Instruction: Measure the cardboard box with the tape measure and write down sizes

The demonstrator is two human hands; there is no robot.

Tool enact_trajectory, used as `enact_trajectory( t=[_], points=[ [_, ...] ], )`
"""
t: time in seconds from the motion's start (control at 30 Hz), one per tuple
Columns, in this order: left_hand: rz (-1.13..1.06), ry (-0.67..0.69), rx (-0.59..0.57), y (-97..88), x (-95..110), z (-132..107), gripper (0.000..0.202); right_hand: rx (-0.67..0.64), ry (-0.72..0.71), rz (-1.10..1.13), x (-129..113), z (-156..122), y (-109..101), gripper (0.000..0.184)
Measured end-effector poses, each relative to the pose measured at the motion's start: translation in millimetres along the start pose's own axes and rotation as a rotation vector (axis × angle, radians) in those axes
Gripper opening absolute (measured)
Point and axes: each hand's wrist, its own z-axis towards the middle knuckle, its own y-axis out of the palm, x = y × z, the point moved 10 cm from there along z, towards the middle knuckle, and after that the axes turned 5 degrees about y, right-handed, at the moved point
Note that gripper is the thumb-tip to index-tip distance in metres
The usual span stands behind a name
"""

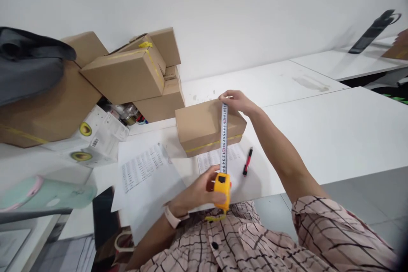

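My left hand [204, 189] is closed around the yellow case of a tape measure [222, 191], held near the front edge of the table. From the case a white blade with black and red numbers runs out across a brown cardboard box [199, 123] with a yellow stripe along its lower side. My right hand [236, 101] pinches the far end of the blade at the box's back top edge. A printed sheet [207, 162] lies partly under the box. To the right of it is a red and black pen [247, 161].
Stacked cardboard boxes [124, 74] stand at the left against the wall, beside white cartons with avocado pictures [98, 136]. Printed papers [146, 178] lie left of the box. A mint-green bottle [60, 193] is at far left, a dark bottle [371, 32] at far right.
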Motion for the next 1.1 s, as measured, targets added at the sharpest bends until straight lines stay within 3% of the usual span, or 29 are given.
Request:
enact_trajectory(
  t=[0.1,0.27,0.53,0.77,0.87,0.93,1.03,1.1],
  points=[
    [-0.139,0.087,0.111,13.5,3,29,0.058,-0.164,0.012,-0.298,-7,33,42,0.028],
    [-0.191,0.172,0.260,1.5,33,55,0.057,-0.132,0.055,-0.625,5,71,69,0.031],
    [-0.261,0.143,0.309,15.8,14,59,0.055,-0.163,0.085,-0.642,20,71,71,0.042],
    [-0.256,0.164,0.296,15.9,21,63,0.049,-0.153,0.073,-0.569,15,72,74,0.039],
    [-0.185,0.212,0.275,7.4,31,43,0.048,-0.068,0.010,-0.359,0,67,50,0.052],
    [-0.074,0.266,0.335,-11.5,36,17,0.058,0.094,-0.052,-0.114,-8,51,11,0.069],
    [0.133,0.353,0.599,-60.4,40,-31,0.076,0.351,-0.016,-0.016,10,3,-50,0.082],
    [0.192,0.391,0.765,-90.8,39,-54,0.073,0.403,0.092,-0.141,34,-35,-67,0.082]
  ],
)
